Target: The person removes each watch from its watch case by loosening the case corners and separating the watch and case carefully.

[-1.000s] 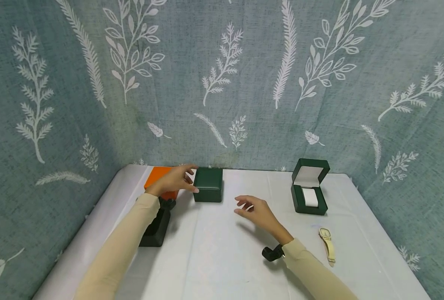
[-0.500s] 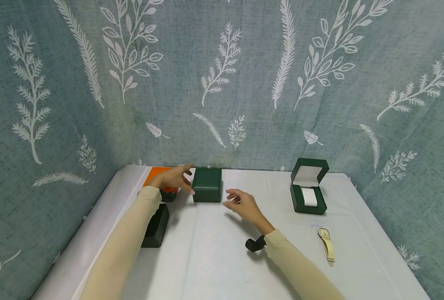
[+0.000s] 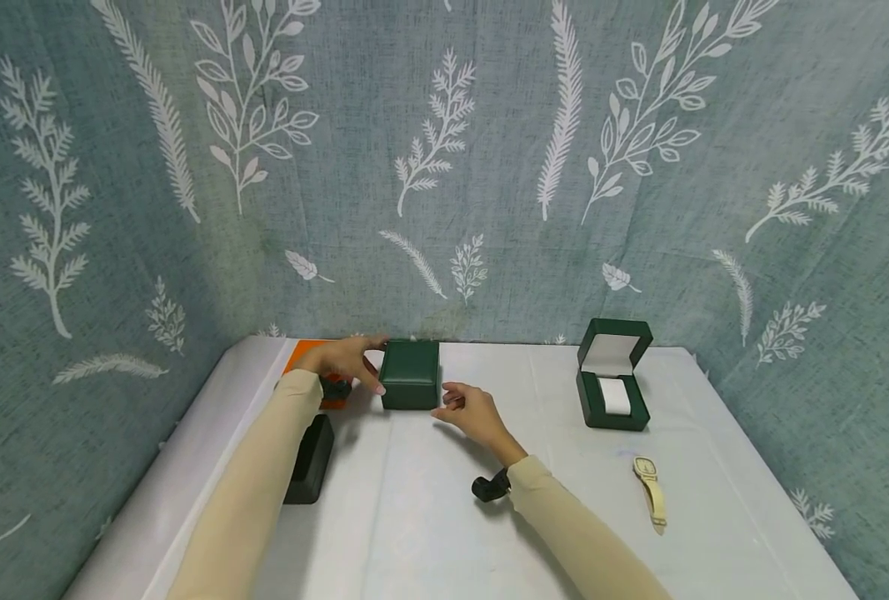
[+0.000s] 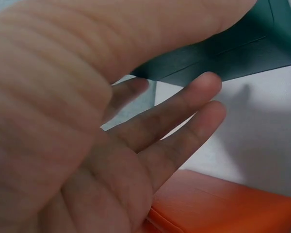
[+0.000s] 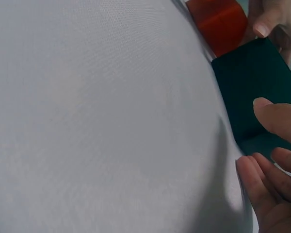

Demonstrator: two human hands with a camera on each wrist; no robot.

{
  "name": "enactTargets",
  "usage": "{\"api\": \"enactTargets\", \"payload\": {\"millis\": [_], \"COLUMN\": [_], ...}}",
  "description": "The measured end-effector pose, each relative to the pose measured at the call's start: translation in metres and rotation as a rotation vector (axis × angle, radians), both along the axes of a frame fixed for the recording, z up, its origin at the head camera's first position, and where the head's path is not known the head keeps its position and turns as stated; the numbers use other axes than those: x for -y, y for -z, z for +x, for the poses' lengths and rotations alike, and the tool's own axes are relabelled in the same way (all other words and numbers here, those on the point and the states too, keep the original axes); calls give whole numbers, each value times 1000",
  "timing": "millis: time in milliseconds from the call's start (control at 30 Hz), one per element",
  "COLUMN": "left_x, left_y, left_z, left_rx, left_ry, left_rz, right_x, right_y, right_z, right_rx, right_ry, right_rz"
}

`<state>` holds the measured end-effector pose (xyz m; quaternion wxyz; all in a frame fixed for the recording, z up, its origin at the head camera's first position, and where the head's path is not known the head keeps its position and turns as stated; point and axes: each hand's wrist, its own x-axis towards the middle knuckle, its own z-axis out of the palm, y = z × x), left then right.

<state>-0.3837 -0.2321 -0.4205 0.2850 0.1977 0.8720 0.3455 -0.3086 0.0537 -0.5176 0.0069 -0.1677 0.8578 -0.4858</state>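
Note:
A closed dark green box (image 3: 410, 375) with a padded-looking lid stands near the back of the white table. My left hand (image 3: 345, 360) is at its left side, thumb by the front left corner and fingers toward the back. In the left wrist view the fingers (image 4: 169, 114) are extended and spread close to the green box; contact is unclear. My right hand (image 3: 479, 415) is at the box's front right corner, thumb and fingers apart, with nothing held. In the right wrist view its thumb (image 5: 279, 116) overlaps the green box (image 5: 252, 87).
An orange box (image 3: 297, 352) lies partly under my left hand. Nearer me, a black open-topped box (image 3: 311, 490) is partly hidden by the left sleeve. At right, an open green watch box (image 3: 616, 422) holds a white cushion (image 3: 614, 396); a gold-coloured wristwatch (image 3: 650, 493) lies before it.
My right hand has moved left to the green box's right side. The left hand has shifted slightly closer to its left side. The boxes and watch stay in place.

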Motion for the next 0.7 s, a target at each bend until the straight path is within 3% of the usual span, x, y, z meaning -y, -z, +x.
{"api": "enactTargets", "payload": {"millis": [367,700], "left_x": [1,0], "left_y": [2,6], "left_z": [-3,-1], "left_rx": [18,13], "left_ry": [2,6], "left_rz": [11,86], "right_x": [15,19], "right_y": [1,3], "right_z": [0,-2], "right_rx": [-6,5], "right_ry": [83,145], "right_rz": [-34,-64]}}
